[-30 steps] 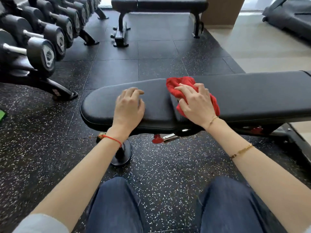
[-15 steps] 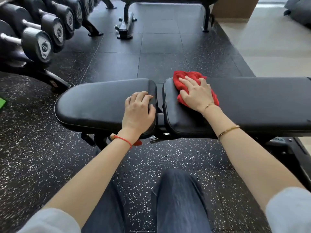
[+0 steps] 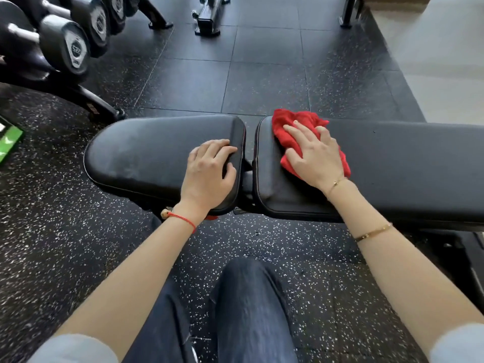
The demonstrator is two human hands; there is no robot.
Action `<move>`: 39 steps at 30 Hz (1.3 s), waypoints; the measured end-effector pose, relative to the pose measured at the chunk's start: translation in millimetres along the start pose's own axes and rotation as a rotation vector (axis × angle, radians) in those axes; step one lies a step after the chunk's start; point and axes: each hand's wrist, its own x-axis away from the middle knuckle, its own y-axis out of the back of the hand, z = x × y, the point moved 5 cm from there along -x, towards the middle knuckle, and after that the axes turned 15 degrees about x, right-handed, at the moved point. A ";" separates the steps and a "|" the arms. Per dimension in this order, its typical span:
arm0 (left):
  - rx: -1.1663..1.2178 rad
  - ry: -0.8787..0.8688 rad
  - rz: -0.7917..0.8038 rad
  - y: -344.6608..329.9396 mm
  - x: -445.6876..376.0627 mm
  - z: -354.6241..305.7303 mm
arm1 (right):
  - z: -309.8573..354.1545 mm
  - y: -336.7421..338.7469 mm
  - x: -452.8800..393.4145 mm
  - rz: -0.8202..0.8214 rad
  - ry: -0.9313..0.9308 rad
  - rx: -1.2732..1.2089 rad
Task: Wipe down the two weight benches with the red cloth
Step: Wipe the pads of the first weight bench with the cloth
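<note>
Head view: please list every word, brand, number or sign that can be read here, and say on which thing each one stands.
No text here can be read with certainty.
Dumbbell: the grey end cap carries a round emblem and marks, too blurred to read.
Next dumbbell: the same kind of cap, also blurred.
Green object at the left edge: white marks, cut off by the frame and unreadable.
Bench and red cloth: no text visible.

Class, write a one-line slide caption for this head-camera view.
Right hand presses the red cloth on the bench; left hand rests on its seat pad.
</note>
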 end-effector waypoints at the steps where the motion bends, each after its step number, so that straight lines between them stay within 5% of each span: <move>1: 0.004 -0.001 0.006 0.7 0.1 -0.6 | 1.1 -0.6 -8.7 0.017 -0.028 0.013; 11: 0.009 -0.053 -0.035 -3.8 0.1 6.6 | 45.6 7.8 62.0 -0.091 0.144 -0.053; 20: 0.019 -0.076 -0.030 -4.1 1.9 6.8 | 1.0 3.3 12.1 0.000 -0.199 0.004; 28: 0.020 -0.064 -0.023 -3.5 2.2 5.5 | 57.7 8.7 57.3 -0.071 0.078 0.009; 35: 0.021 -0.053 -0.006 -2.8 1.7 3.8 | -6.7 5.9 28.5 0.010 -0.249 0.026; 39: 0.003 -0.041 0.004 -3.2 2.5 1.3 | 12.5 3.8 -0.3 0.059 -0.251 0.002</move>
